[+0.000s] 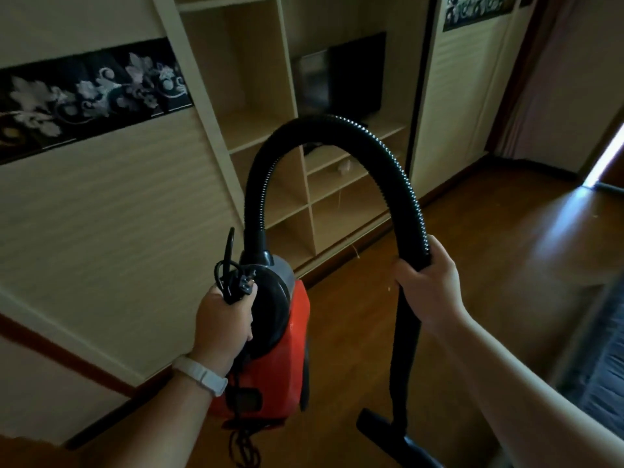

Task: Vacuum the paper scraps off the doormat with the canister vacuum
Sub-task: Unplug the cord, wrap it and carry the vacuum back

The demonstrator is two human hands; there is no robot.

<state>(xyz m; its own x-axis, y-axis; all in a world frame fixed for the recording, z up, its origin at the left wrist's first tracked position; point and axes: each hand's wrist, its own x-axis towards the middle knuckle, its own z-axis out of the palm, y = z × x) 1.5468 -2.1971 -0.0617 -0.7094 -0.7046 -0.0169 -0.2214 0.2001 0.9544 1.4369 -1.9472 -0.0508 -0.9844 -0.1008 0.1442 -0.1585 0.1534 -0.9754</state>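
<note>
A red canister vacuum (pixel 287 349) hangs above the wooden floor in the head view. My left hand (pixel 224 319) grips its top together with the black power cord and plug (pixel 236 282). A black ribbed hose (pixel 337 130) arches up from the canister and comes down to my right hand (pixel 427 285), which grips the hose where it meets the wand. The black wand runs down to the floor nozzle (pixel 381 430) near the bottom edge. More cord dangles below the canister. No doormat or paper scraps can be made out for certain.
A wardrobe with sliding doors (pixel 101 214) and open shelves (pixel 256 123) stands ahead and to the left. Wooden floor (pixel 489 248) stretches to the right toward a lit doorway (pixel 604 157). A dark striped surface (pixel 597 352) lies at the right edge.
</note>
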